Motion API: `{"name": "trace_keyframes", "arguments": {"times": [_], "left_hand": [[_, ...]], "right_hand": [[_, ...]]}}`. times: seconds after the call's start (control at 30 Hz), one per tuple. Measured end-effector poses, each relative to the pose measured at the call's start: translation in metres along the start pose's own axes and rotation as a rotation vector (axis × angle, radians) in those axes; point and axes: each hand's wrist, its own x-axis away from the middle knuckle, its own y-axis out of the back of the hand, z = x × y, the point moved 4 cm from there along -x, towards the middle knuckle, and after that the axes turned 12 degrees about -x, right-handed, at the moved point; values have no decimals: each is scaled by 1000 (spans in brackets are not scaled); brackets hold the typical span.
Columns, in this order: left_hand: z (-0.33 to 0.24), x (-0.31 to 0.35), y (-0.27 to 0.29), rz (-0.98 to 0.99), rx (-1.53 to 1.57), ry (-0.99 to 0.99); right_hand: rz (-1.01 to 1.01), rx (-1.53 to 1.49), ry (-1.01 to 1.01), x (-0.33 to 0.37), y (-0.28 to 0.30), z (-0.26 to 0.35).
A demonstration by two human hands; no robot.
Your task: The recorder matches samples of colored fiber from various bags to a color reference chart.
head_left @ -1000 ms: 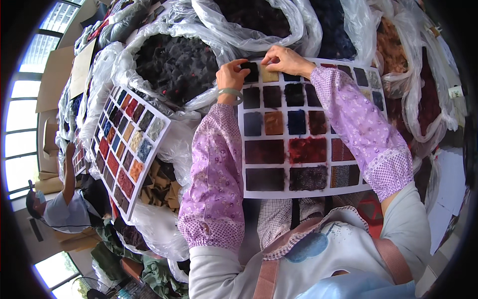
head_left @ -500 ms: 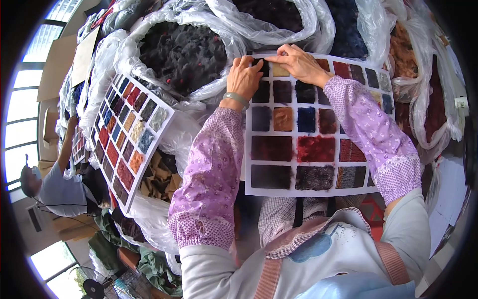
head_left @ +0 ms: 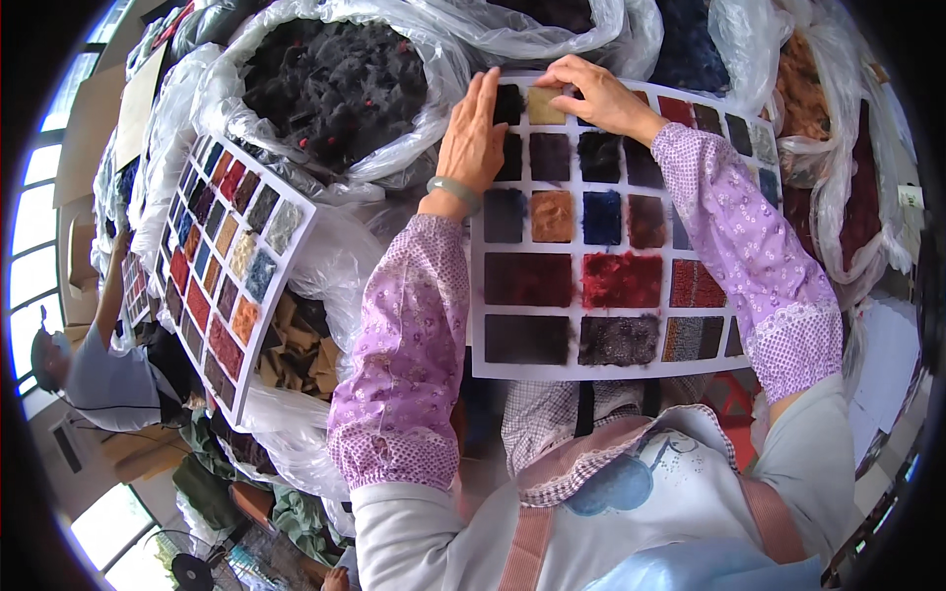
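Observation:
A large white sample board (head_left: 631, 372) with rows of fuzzy fibre swatches in black, red, orange, blue and grey stands before me. My left hand (head_left: 471, 148) rests along its upper left edge beside a black swatch, fingers stretched upward and close together. At the top edge, my right hand (head_left: 601, 98) touches the tan swatch (head_left: 545, 105), with its thumb and fingers apart; some of its fingertips are hidden. Purple flowered sleeve covers run over both forearms, and the right one hides part of the board. A red fibre swatch (head_left: 621, 280) sits lower on the board.
Left of my arm leans a second white sample board (head_left: 233, 412). Clear plastic bags hold loose fibre: dark grey fibre (head_left: 335, 94), navy fibre (head_left: 690, 49) and orange fibre (head_left: 800, 89). Another person (head_left: 108, 379) stands at the far left near windows. A fan (head_left: 192, 569) is at lower left.
My left hand's fingers have straightened from a bent grip at the board's corner and come away from the right hand. My right thumb has moved down onto the tan swatch. The view has shifted slightly.

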Motion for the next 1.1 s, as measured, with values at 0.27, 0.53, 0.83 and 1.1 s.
{"name": "trace_keyframes", "arguments": {"times": [0.27,0.53,0.83,1.1], "left_hand": [[21,-6,-2,161,-155,40],[-5,-12,14,321,-579,-44],[-18,19,10,268,-487,78],[-38,53,54,324,-280,178]], "right_hand": [[86,41,-29,-3,0,-6],[49,149,92,-6,-9,8],[-136,282,175,19,-19,20],[88,303,-113,37,-6,39]]}}
